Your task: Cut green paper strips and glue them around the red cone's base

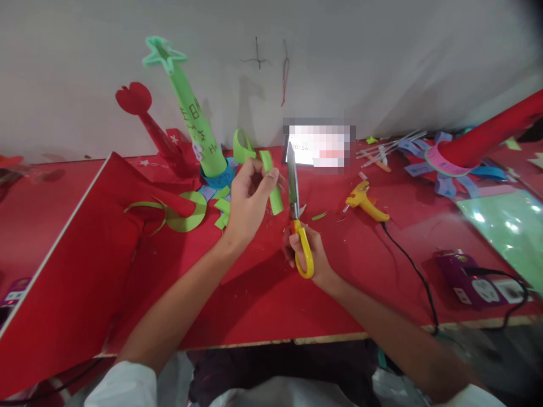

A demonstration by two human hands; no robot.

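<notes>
While the left hand [248,192] pinches a green strip [276,200] at centre, the right hand [316,254], apart, grips yellow-handled scissors [294,192] toward four o'clock. Red tabletop [263,305]; grey wall [382,68], twelve. Lit screen [299,151], one o'clock: "00:5", last digit unclear.

Forearms [182,308] angled inward; left hand [250,198] pinching, right hand [318,254] curled in grip.

the person's left hand [250,195] pinches a green strip [276,202] between thumb and fingers above the red table [263,316]. the right hand [317,254] grips yellow-handled scissors [293,195], blades pointing away from the body, just beside the strip. a yellow glue gun [368,203] lies to the right, its black cord [409,264] trailing to the table edge. on the left, a tilted green tube [193,116] bears a star [170,66] on top.
</notes>
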